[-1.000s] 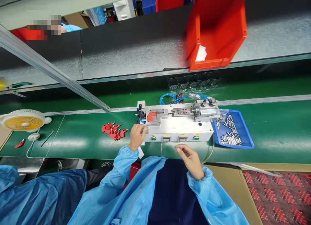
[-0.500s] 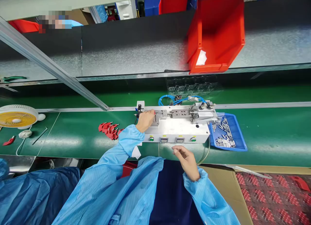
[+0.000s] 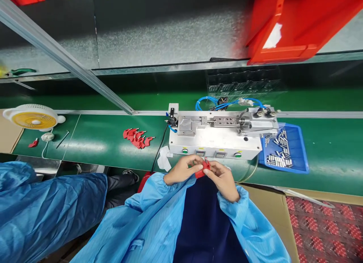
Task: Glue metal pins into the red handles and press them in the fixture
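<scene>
Both my left hand [image 3: 187, 168] and my right hand [image 3: 222, 178] pinch one small red plastic part [image 3: 200, 173] between thumbs and fingers, just in front of the bench fixture. A metal tip shows at its upper end, and my fingers cover much of the rest. The silver fixture [image 3: 215, 140] has buttons and counters along its front. Its left nest plate [image 3: 186, 126] is in plain sight. On the green bench to the left lies a loose pile of similar red parts [image 3: 138, 138] with metal pins. A blue tray [image 3: 301, 149] of short metal pins [image 3: 279, 159] stands at the fixture's right end.
A yellow and white fan [image 3: 35, 116] and a single red piece [image 3: 33, 143] are at the far left. White paper [image 3: 164, 159] lies by the bench's front edge. Overhead hangs a red bin [image 3: 300, 55]. A carton of packed red parts [image 3: 326, 225] stands lower right. Another person's blue-clad body [image 3: 56, 206] is at left.
My left hand has left the fixture's nest and come back toward my body with the red part. My right hand has closed on the same part. The view has tilted downward.
</scene>
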### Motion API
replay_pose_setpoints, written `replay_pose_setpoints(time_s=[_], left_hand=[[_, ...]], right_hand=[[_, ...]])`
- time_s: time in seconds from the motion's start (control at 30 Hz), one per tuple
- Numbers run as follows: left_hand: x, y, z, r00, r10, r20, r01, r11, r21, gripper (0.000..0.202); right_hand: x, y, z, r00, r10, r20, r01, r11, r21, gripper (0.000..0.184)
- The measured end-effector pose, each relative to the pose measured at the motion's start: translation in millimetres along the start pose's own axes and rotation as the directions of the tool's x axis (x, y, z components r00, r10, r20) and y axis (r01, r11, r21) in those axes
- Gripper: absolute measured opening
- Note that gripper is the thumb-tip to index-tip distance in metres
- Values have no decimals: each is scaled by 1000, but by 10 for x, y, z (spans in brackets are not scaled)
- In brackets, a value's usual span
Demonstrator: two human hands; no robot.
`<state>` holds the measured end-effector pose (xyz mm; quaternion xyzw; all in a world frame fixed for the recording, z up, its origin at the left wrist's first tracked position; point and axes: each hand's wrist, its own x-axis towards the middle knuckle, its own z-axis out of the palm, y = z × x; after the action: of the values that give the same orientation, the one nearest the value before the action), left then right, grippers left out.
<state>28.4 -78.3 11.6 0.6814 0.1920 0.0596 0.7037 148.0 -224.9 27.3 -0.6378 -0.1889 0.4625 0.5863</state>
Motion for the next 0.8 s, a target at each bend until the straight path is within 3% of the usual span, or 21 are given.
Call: replay_pose_setpoints(time_s=[0.07,0.13,0.2,0.27,0.37,0.47,0.6,0.7,0.8], left_hand=[[-78,-142,-95,996,-49,-76,55,995,81,31],[-148,-318,-271,963,-165,-211,220,939,266,26],[-202,-507,-481,874,-273,-402,452,760,466,22],[-236,-673,-671,806,-294,-513,567,633,528,14],[-250,-815,-848,778,-305,-548,614,551,565,20],[-249,-791,-915,811,-342,-474,583,525,620,17],[-224,-491,-928,900,-339,-273,431,606,669,12],[-43,-139,-869,967,-49,-251,213,693,689,12],[380,170,-749,908,276,-316,67,649,758,17]], right_hand=[[-17,-42,-6,999,19,-36,-20,1000,-19,49],[-38,-94,-16,995,3,-100,-6,999,-32,52],[-55,-146,-26,985,-32,-171,26,999,-36,53],[-67,-189,-28,973,-63,-222,57,998,-33,51],[-83,-234,-16,969,-64,-240,65,998,-6,51],[-99,-256,-2,973,-47,-227,54,998,22,50],[-101,-238,-16,968,-55,-244,66,997,40,48],[-81,-207,-27,963,-52,-266,67,997,49,48],[-64,-195,-20,966,-47,-256,62,997,50,50]])
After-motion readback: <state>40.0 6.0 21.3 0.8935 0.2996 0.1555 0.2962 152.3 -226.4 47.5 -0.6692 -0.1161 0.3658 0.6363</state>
